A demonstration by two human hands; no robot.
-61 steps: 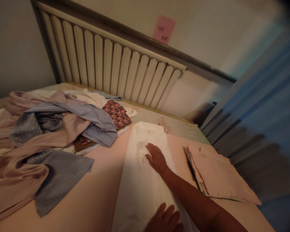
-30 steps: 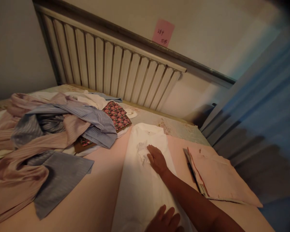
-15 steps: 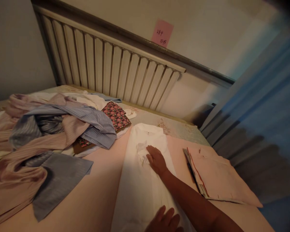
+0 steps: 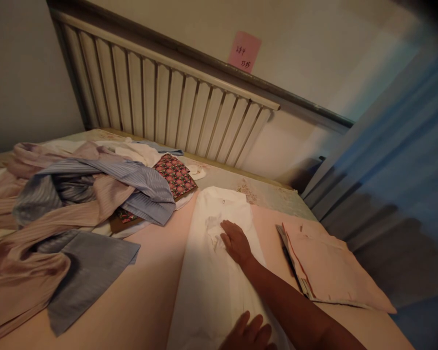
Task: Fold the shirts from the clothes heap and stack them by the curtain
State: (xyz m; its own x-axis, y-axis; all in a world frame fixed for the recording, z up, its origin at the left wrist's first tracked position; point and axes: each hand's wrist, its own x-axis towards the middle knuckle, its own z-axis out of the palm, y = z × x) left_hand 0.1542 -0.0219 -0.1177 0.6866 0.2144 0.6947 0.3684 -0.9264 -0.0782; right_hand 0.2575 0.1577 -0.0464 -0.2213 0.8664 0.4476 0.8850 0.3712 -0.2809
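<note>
White cloth (image 4: 200,282) lying long and flat on the pink cover (image 4: 149,277), both hands over it.
The right hand (image 4: 237,243) lies palm down beside a crumpled patch (image 4: 214,233), fingers close together, pinching nothing I can see; the left hand (image 4: 248,335), partly out of sight, has its fingers slightly apart over the near end. It looks light, soft and quick to crease, so best taken by both long edges.

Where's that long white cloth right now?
In the head view, the long white cloth lies at lower centre, beneath the right hand, between the heap of clothes on the left and the red-edged pink pad on the right.
</note>
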